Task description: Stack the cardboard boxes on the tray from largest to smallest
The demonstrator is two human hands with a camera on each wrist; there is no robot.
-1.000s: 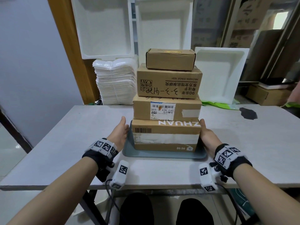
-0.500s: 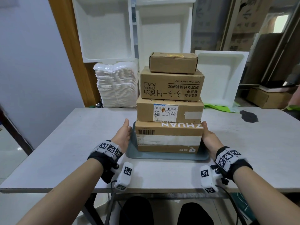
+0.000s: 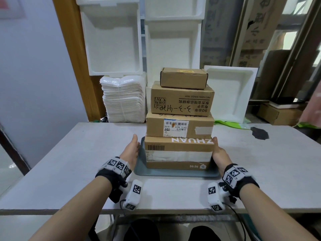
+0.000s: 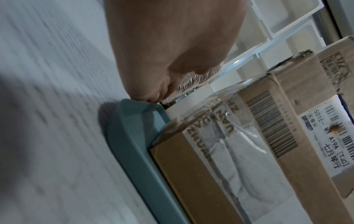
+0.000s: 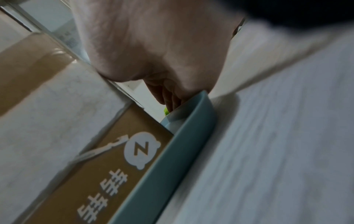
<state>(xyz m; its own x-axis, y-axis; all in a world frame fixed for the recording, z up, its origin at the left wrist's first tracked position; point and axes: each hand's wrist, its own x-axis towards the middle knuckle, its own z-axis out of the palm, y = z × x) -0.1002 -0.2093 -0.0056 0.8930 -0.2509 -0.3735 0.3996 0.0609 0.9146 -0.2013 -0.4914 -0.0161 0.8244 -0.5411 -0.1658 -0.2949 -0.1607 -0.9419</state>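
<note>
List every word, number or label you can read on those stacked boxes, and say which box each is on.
"ZHUAN", upside down: bottom box, which stands on the tray.
"N" in a white badge: bottom box, lower right corner.
"501E-", "A19A [TJC]", "七月零行": white label on the second box.
"PECHOIN SINCE 1931" and "90", upside down: third box.
Top box: no readable text.
Barcode digits, fine label print and handwriting: too small or unclear.

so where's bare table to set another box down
Bare table lies left of the left hand, and right of the right hand up to the dark patch. The tray is crowded: the bottom box nearly fills it.
</note>
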